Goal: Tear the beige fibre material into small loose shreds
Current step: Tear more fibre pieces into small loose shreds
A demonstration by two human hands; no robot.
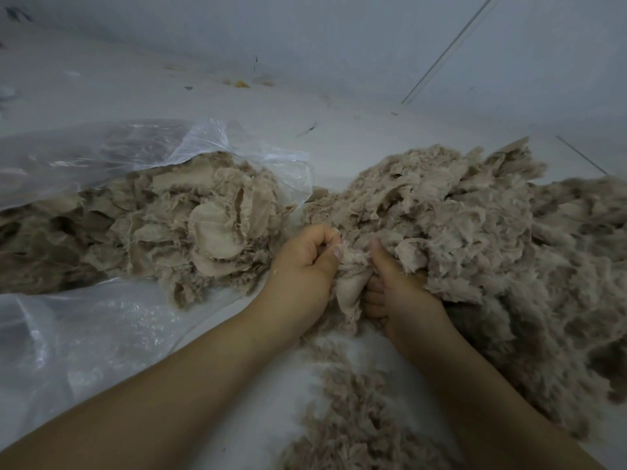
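Note:
A piece of beige fibre material (351, 283) hangs between my two hands at the centre. My left hand (303, 266) is closed on its left side, thumb pressed on top. My right hand (395, 286) grips its right side, fingers curled under the cloth. To the left, a heap of larger beige fabric pieces (176, 225) spills out of a clear plastic bag (84, 157). To the right lies a big fluffy pile of beige shreds (492, 239), which runs down to the lower edge of the view.
Everything lies on a pale grey floor (339, 123). A grey wall (339, 35) rises behind, with small yellow bits of debris (241, 83) at its foot. More clear plastic (68, 351) covers the floor at lower left.

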